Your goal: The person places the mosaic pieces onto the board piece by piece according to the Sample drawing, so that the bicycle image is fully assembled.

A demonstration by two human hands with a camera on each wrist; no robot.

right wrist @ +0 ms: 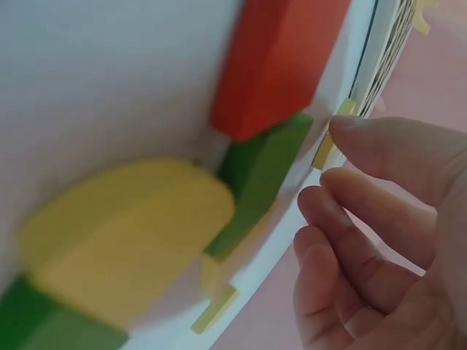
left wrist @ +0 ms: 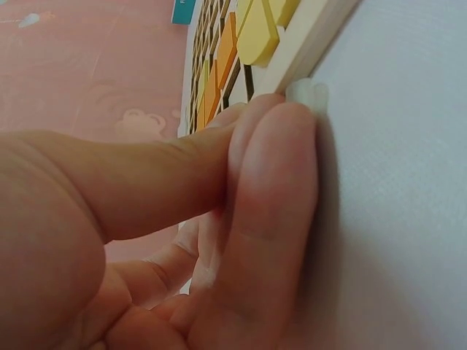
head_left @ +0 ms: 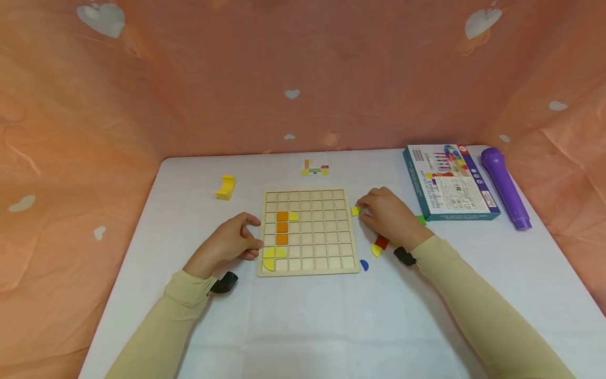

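My left hand [head_left: 229, 238] is at the left edge of a wooden grid board [head_left: 307, 275], its fingertips touching the frame; the left wrist view shows them low against the rim. Orange square tiles [head_left: 282, 227] stand in a column in the grid, with yellow rounded tiles [head_left: 269, 252] at its foot and a yellow quarter-round tile [head_left: 293, 216] beside its top. Right of the board my right hand [head_left: 390, 218] pinches a yellow quarter-round tile [head_left: 355, 211] between thumb and finger. Beneath and beside that hand lie a red tile [right wrist: 281, 65], green tiles [right wrist: 266, 182] and yellow rounded tiles [right wrist: 131, 240].
A blue half-round tile [head_left: 364, 265] lies by the board's lower right corner. Behind the board is a small picture card [head_left: 314, 166]. A yellow stepped block [head_left: 225, 187] stands back left; a game box [head_left: 452, 184] and a purple microphone-shaped object [head_left: 506, 189] lie back right.
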